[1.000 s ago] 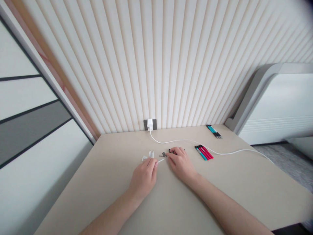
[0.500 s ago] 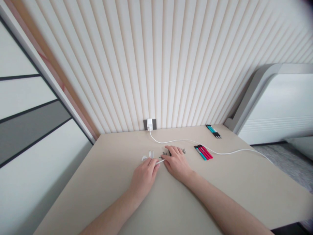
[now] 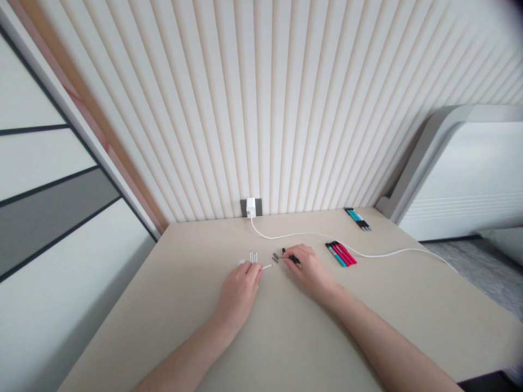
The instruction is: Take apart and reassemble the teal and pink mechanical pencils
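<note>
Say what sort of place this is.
Probably a bedroom: what looks like a headboard and grey bedding show to the right, beside the beige table.

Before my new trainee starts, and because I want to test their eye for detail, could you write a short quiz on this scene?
1. Which hand holds the slim white stick?
2. True or false: the white charger is unplugged.
3. Which colour are most of the pens nearer the right hand: (a) yellow, (b) red, (c) green?

Key:
1. The left hand.
2. False; it is plugged in at the dark wall socket.
3. (b) red.
</note>
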The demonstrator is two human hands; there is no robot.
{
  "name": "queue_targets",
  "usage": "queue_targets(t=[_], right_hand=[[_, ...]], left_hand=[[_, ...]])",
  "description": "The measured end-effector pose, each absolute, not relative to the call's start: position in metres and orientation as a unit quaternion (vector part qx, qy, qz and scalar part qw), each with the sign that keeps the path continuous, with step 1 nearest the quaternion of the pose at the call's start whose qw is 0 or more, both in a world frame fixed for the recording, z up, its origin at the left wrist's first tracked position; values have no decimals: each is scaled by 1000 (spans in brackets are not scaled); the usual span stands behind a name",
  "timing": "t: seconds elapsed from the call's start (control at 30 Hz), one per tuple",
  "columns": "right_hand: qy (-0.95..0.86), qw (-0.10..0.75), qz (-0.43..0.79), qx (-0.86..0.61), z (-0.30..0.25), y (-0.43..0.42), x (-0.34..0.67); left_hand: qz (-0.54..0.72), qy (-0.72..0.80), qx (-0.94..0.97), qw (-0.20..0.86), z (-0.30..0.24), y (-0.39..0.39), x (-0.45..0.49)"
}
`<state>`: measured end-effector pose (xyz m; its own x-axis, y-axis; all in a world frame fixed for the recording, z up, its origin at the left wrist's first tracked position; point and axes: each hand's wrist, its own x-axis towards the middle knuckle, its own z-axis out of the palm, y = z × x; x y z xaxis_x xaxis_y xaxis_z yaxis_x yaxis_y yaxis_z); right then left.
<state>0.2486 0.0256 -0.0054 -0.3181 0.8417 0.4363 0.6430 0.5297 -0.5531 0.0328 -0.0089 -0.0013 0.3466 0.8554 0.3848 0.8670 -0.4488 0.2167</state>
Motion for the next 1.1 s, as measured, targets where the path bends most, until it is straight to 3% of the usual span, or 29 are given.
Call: queue_targets(t=[0.33,1.1], right_hand=[[-843,347,115,-394,2,21,250],[-848,349,124,-380,-2,18,244]], left_hand=[[-195,-543,-816,15,-2,-8,34],[-120,-519,-846,-32,2,-13,37]])
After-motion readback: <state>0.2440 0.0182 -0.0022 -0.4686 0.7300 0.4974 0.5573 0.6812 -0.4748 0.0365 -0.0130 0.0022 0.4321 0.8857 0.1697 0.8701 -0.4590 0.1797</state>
